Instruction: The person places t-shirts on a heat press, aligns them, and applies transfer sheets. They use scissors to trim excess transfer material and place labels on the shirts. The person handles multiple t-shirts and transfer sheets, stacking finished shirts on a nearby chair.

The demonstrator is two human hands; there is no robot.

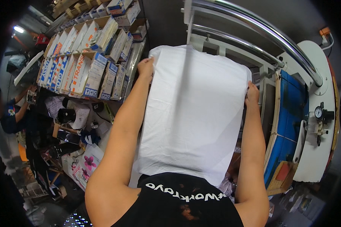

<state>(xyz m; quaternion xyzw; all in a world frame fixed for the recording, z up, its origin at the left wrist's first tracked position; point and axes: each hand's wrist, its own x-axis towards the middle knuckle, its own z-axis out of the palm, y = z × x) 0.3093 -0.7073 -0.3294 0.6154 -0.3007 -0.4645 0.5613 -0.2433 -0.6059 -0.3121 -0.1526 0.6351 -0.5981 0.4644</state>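
Observation:
A white T-shirt [195,109] lies spread over a flat bed in front of me, its near end reaching down to my black top. At its far left edge my left hand [146,68] is closed, the fingers curled on the fabric. My right hand [252,94] grips the cloth along the far right edge, a little nearer to me. Small creases run down the shirt's left side, while its middle lies mostly smooth. The bed beneath is hidden by the cloth.
A white machine frame with chrome bars [254,22] rises at the far right, with a pressure gauge [318,112]. Beside my right arm stands a blue panel [288,109]. Shelved cardboard boxes [89,72] fill the left. Another person's arm [22,108] shows at the far left.

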